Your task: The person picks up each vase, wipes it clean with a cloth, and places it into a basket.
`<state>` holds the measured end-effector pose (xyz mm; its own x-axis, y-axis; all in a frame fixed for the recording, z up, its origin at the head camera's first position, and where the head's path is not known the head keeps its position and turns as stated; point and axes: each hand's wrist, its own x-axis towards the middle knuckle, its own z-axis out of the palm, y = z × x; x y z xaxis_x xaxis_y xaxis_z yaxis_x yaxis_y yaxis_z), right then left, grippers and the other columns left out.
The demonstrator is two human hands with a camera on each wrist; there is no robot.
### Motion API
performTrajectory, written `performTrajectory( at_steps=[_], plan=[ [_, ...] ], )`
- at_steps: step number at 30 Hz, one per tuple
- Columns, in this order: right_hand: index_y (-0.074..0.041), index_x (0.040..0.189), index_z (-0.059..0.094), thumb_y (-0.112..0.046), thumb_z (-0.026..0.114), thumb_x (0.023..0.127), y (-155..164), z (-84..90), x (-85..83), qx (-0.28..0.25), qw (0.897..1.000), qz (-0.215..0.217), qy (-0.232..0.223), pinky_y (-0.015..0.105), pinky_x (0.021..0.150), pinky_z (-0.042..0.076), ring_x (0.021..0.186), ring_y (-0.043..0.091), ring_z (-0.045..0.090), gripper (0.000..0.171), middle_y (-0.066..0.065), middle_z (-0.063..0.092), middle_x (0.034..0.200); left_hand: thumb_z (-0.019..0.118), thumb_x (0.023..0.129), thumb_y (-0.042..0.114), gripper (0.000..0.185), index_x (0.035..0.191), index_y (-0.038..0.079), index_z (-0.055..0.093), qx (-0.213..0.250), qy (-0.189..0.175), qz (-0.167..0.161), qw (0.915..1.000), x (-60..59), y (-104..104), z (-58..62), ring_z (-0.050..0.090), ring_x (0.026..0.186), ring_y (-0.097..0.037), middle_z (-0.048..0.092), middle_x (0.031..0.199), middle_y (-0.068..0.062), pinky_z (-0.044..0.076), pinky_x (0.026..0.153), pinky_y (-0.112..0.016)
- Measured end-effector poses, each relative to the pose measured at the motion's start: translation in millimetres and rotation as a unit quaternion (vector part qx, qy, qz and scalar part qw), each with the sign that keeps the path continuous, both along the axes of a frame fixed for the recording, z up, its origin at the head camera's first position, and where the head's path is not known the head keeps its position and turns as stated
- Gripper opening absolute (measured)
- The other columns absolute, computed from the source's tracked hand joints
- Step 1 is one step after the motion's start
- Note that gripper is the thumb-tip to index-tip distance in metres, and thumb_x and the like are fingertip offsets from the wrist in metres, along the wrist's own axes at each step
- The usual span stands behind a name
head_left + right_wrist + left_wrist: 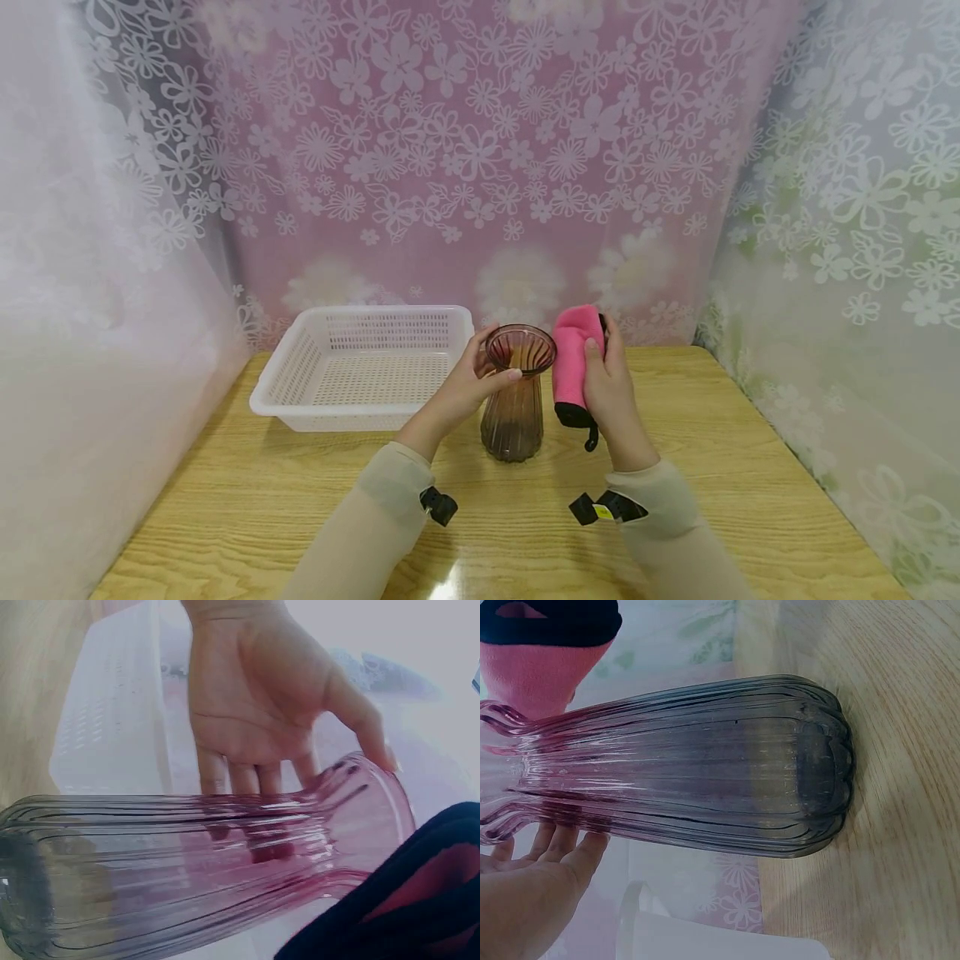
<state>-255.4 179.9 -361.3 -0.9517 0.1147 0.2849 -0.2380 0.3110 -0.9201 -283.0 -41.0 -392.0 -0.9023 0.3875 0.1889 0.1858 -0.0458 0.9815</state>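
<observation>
Ribbed glass vase (516, 400) is stood upright on the wooden table (735, 467), just right of the white basket (360, 367). Its neck is gripped by the left hand (468, 387) — fingers behind, thumb in front. Beside the rim, a pink cloth (573, 367) is held in the right hand (611, 392), fingers curled round it.

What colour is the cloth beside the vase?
Bright pink cloth with a black edge, clearest in the head view.
</observation>
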Motion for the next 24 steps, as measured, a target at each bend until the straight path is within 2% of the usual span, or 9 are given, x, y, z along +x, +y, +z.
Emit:
performTrajectory(
  at_steps=[3,5,12,19,22,24],
  plan=[
    [-0.024,0.163,0.006,-0.030,0.032,0.110,-4,-4.9,-1.7,-0.006,0.999,-0.025,0.039,0.056,0.115,0.024,0.142,0.040,0.031,0.059,0.015,0.017,0.164,0.070,0.095,0.018,0.086,0.161,0.024,0.016,0.004,0.003,-0.005,1.0000,-0.7,1,-0.1,0.038,0.142,-0.034,0.043,0.151,-0.018,0.032,0.114,-0.050],
    [-0.023,0.163,0.006,-0.029,0.033,0.110,-8,-9.0,-3.5,-0.014,0.997,-0.037,0.065,0.055,0.115,0.026,0.141,0.039,0.033,0.059,0.015,0.017,0.164,0.070,0.095,0.017,0.086,0.161,0.025,0.015,0.002,0.001,-0.005,1.0000,-0.1,1,0.7,0.037,0.143,-0.034,0.042,0.152,-0.019,0.032,0.114,-0.050],
    [-0.016,0.162,0.005,-0.021,0.033,0.110,-27,-26.4,-10.3,-0.078,0.984,-0.043,0.154,0.048,0.103,0.037,0.126,0.035,0.046,0.059,0.016,0.026,0.159,0.070,0.095,0.018,0.085,0.161,0.026,0.016,-0.001,0.002,-0.002,1.0000,0.0,0,-0.3,0.037,0.143,-0.032,0.043,0.151,-0.018,0.031,0.115,-0.051],
    [-0.015,0.162,0.004,-0.024,0.030,0.111,-42,-33.0,-11.4,-0.108,0.977,-0.052,0.175,0.028,0.097,0.038,0.125,0.028,0.047,0.058,0.013,0.029,0.158,0.072,0.094,0.022,0.087,0.161,0.024,0.017,0.003,0.007,0.000,1.0000,-0.8,0,-2.5,0.041,0.140,-0.030,0.046,0.148,-0.016,0.035,0.113,-0.049],
    [-0.015,0.162,0.003,-0.021,0.029,0.111,-47,-29.4,-9.5,-0.114,0.977,-0.044,0.176,0.030,0.099,0.038,0.130,0.028,0.044,0.057,0.013,0.026,0.160,0.073,0.093,0.024,0.087,0.160,0.027,0.018,0.002,0.006,0.002,1.0000,-1.3,0,-2.9,0.042,0.140,-0.028,0.047,0.147,-0.013,0.035,0.112,-0.049],
    [-0.010,0.161,0.003,-0.018,0.029,0.111,-50,-22.9,-3.5,-0.109,0.978,-0.047,0.173,0.036,0.100,0.039,0.131,0.032,0.044,0.057,0.016,0.026,0.159,0.074,0.092,0.025,0.087,0.159,0.030,0.019,0.002,0.005,0.002,1.0000,-1.7,0,-3.1,0.042,0.140,-0.027,0.047,0.147,-0.012,0.035,0.112,-0.048]
  ],
)
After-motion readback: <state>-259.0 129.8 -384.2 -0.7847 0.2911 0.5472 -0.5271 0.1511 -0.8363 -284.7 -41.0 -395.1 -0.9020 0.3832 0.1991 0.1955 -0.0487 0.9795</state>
